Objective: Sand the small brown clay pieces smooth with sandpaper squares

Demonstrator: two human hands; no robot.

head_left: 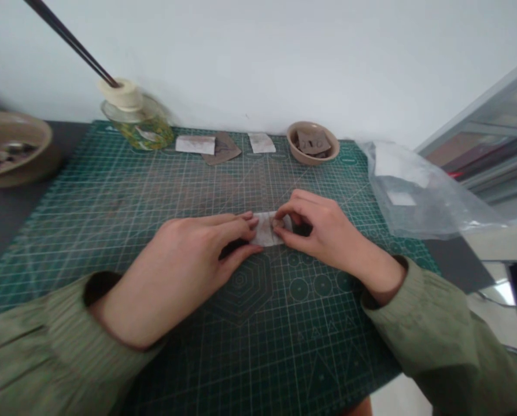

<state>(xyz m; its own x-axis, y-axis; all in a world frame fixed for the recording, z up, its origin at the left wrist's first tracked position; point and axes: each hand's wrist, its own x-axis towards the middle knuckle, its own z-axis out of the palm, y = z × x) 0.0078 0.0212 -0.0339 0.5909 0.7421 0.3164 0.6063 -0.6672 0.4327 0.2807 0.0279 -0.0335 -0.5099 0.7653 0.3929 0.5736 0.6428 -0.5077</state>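
Observation:
A small whitish piece of paper or cloth (pixel 265 230) with brownish smudges lies flat on the green cutting mat (pixel 163 193). My left hand (pixel 187 257) holds its left end, fingertips at the upper edge and thumb at the lower one. Over the right part of the piece, my right hand (pixel 325 228) pinches a small brownish bit (pixel 278 223) between thumb and index finger. What this bit is made of is too blurred to tell. The bit touches or hovers just above the white piece; I cannot tell which.
Along the wall stand a reed diffuser bottle (pixel 139 124) and a small bowl (pixel 313 159) of brown pieces. Between them lie two white pieces (pixel 195 144) and a brown scrap (pixel 224 148). A larger bowl (pixel 19 167) is at far left, a clear plastic bag (pixel 432 202) at right.

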